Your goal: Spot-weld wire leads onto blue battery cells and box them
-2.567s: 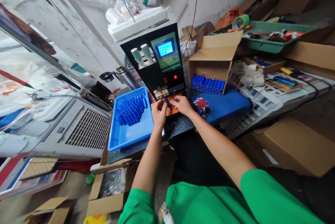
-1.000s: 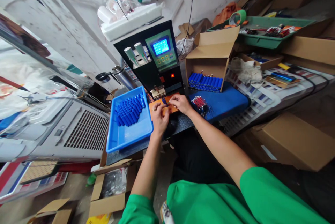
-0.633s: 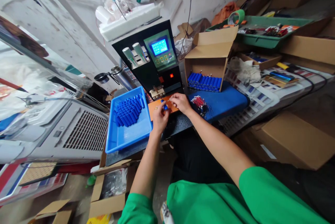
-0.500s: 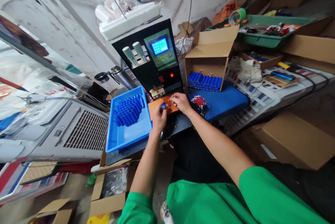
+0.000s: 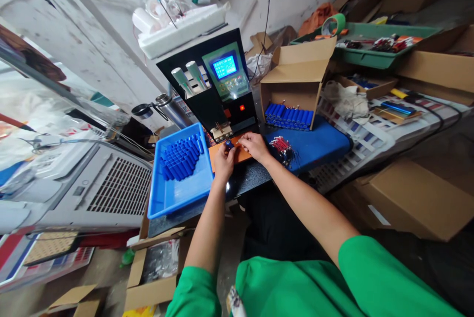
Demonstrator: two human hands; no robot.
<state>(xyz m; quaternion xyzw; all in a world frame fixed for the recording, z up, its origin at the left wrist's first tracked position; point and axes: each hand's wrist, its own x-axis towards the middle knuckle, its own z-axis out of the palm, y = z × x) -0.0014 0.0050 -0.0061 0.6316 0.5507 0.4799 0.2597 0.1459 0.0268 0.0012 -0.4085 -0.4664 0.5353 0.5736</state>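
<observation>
My left hand (image 5: 224, 161) is closed around a blue cylindrical battery cell (image 5: 229, 144), just in front of the electrodes (image 5: 221, 132) of a black spot welder (image 5: 207, 109). Close by on the right, my right hand (image 5: 254, 145) pinches something small whose kind I cannot make out. Both hands are over an orange board (image 5: 242, 153) at the welder's foot. Left of them, a blue tray (image 5: 177, 200) holds many blue cells (image 5: 180, 158). To the right lies a bunch of red and black wire leads (image 5: 282, 148) on a blue surface.
An open cardboard box (image 5: 292, 72) with stacked blue cells (image 5: 289, 115) stands right of the welder. Behind the tray is a steel flask (image 5: 172, 109). A green tray (image 5: 385, 55) with leads and tape sits at the back right. A large carton (image 5: 418, 198) is lower right.
My left hand has carried the cell slightly away from me, closer to the electrodes, and the cell's end no longer faces up at me. My right hand has shifted only a little.
</observation>
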